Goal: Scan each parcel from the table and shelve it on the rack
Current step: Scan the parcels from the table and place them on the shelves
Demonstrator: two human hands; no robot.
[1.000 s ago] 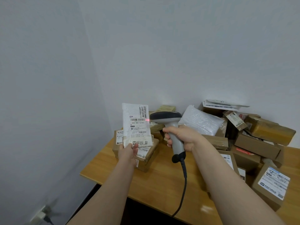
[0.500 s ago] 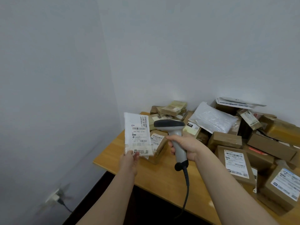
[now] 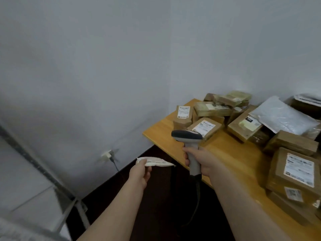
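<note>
Pinching a flat white parcel (image 3: 156,162) by its near end, L hand (image 3: 140,173) has thumb on top & fingers curled under. Parcel lies nearly level, seen almost edge-on, label side up, held in the air off the table's left edge over dark floor, touching nothing else. R hand (image 3: 201,162) is wrapped tight round the handle of the grey scanner (image 3: 187,136). Scanner head w/ dark top points left, just right of the parcel but apart from it. Its cable (image 3: 196,197) hangs down from the handle base. Wooden table (image 3: 224,153) stands at right against the wall, piled w/ brown boxes (image 3: 182,119), most w/ white labels. A white bubble mailer (image 3: 281,117) lies on top of boxes toward the back. Rack (image 3: 34,171) is at lower left: grey metal frame & pale shelf, blurred, well apart from the parcel. Wall socket (image 3: 107,154) w/ a plug in it sits low on the wall btw rack & table
</note>
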